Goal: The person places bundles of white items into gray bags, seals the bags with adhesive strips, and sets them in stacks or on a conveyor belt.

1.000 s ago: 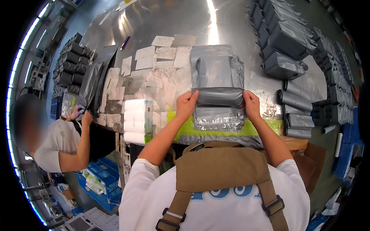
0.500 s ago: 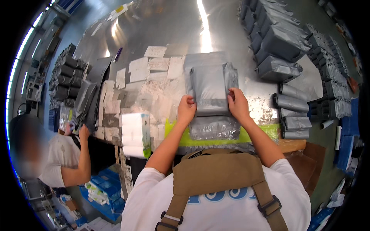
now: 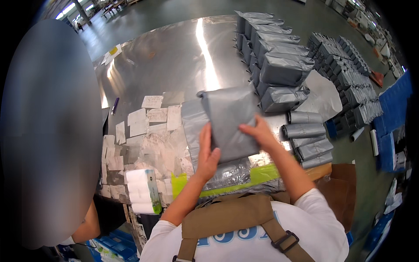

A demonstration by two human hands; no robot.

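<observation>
Both hands grasped the grey mailer bag [image 3: 229, 122] lifted above the near table [image 3: 174, 65] edge, left hand [image 3: 208, 153] at its left edge, right hand [image 3: 257, 132] flat on its face, best kept taut and square while folded.

Ahead of you the tabletop [image 3: 174, 65] is bare metal, so a hand can pass there. To your right the stacked grey parcels [image 3: 279, 65] and rolled grey bags [image 3: 307, 144] stand in the way. To your left paper labels [image 3: 144, 126] lie flat, and another person [image 3: 48, 131] stands close.
</observation>
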